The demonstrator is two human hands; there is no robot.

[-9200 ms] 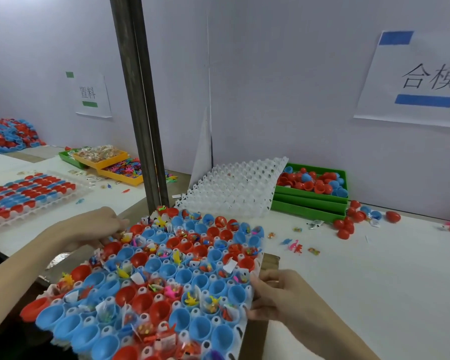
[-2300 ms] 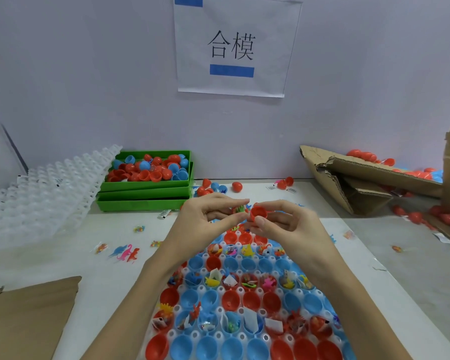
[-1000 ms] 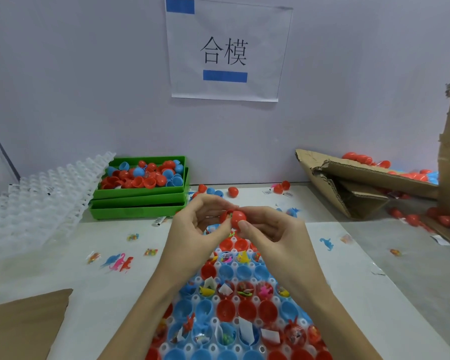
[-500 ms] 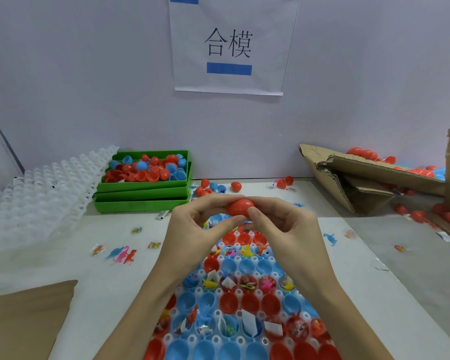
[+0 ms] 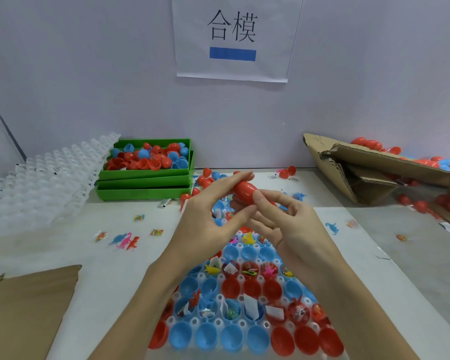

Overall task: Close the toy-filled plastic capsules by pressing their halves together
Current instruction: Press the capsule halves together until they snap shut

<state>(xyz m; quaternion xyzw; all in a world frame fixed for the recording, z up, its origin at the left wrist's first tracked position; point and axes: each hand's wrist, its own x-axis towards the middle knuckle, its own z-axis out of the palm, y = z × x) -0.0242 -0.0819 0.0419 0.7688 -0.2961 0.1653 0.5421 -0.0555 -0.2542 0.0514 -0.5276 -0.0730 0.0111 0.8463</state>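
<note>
Your left hand (image 5: 208, 219) and right hand (image 5: 283, 219) both pinch the red capsule (image 5: 244, 192); squeeze straight along its length until the seam seats evenly.

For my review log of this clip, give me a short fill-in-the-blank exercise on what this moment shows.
1. Both hands hold one closed capsule whose colour is ____.
2. The stacked bins of loose halves near the wall are ____ in colour.
3. The left hand and right hand are raised above the ____ of filled halves.
4. The wall sign has a ____ bar under its characters.

Missing words: red; green; tray; blue
</note>
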